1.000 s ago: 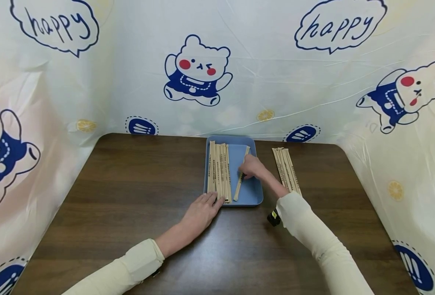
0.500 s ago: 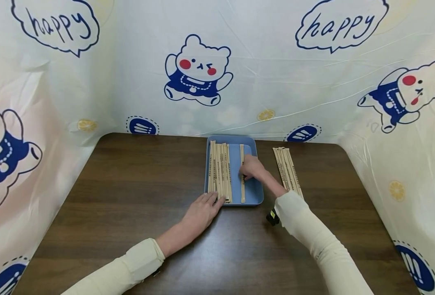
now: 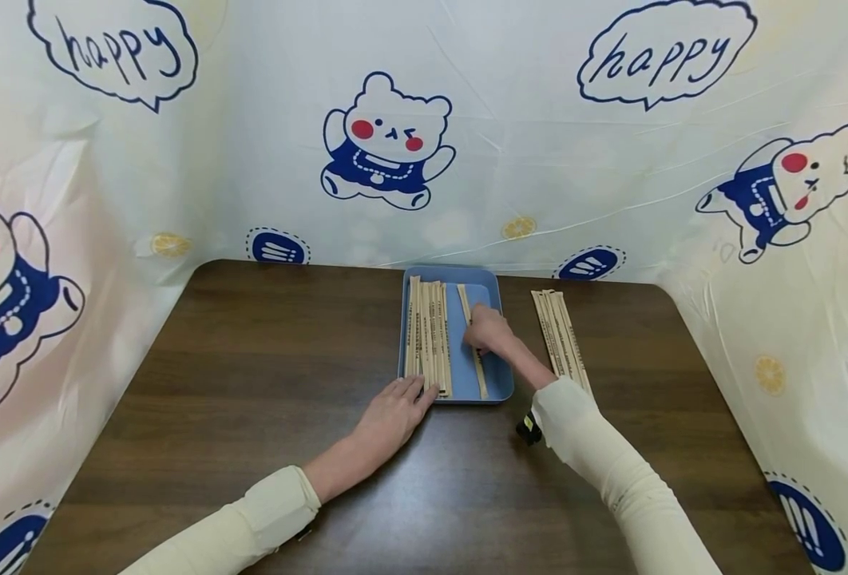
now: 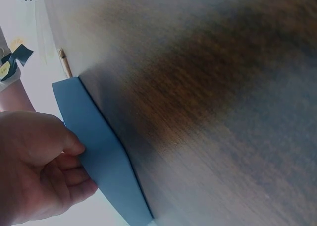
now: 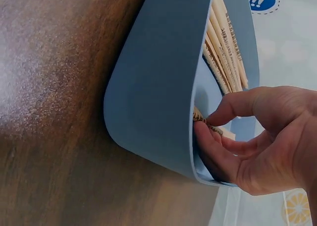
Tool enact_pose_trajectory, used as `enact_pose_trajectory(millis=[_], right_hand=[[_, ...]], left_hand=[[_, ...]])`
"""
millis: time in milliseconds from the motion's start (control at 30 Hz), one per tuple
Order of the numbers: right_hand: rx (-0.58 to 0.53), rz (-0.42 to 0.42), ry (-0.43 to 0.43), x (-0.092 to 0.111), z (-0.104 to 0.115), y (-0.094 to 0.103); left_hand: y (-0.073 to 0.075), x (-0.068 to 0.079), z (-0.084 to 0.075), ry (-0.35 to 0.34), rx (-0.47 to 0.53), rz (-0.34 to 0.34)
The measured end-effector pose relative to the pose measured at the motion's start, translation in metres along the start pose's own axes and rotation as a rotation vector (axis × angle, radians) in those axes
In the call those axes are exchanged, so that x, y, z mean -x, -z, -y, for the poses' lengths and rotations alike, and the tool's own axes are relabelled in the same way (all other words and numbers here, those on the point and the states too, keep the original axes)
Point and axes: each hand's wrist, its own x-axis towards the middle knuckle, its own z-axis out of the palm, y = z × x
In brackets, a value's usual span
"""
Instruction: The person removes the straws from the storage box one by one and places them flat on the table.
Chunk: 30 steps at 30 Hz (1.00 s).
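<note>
The stick point(image 3: 481, 377) lies in the right part of the tray point(image 3: 458, 367), its far end slanting left, pinched between the thumb and fingers of the right hand point(image 3: 489, 329). The left hand point(image 3: 386, 414) rests at the near left corner, its thumb and fingertips a little apart and touching the tray's outer wall. A row point(image 3: 427, 335) of similar printed sticks fills the tray's left side. Another bunch point(image 3: 562, 337) lies on the counter point(image 3: 266, 359), near the right sleeve point(image 3: 596, 447).
</note>
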Motion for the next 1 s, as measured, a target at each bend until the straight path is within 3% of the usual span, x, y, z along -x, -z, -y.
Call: enact_pose_trajectory(millis=[167, 433, 733, 1000], right_hand=[[-0.06, 0.003, 0.006, 0.005, 0.002, 0.011], [-0.175, -0.004, -0.007, 0.018, -0.003, 0.05], [-0.219, 0.01, -0.021, 0.029, -0.043, 0.082], [-0.164, 0.038, -0.087, 0.037, -0.084, 0.083]], left_hand=[[0.0, 0.0, 0.0, 0.0, -0.005, 0.009], [-0.002, 0.0, 0.0, -0.001, 0.005, 0.009], [-0.001, 0.0, 0.0, 0.002, 0.005, 0.017], [-0.002, 0.001, -0.001, 0.001, 0.003, 0.016]])
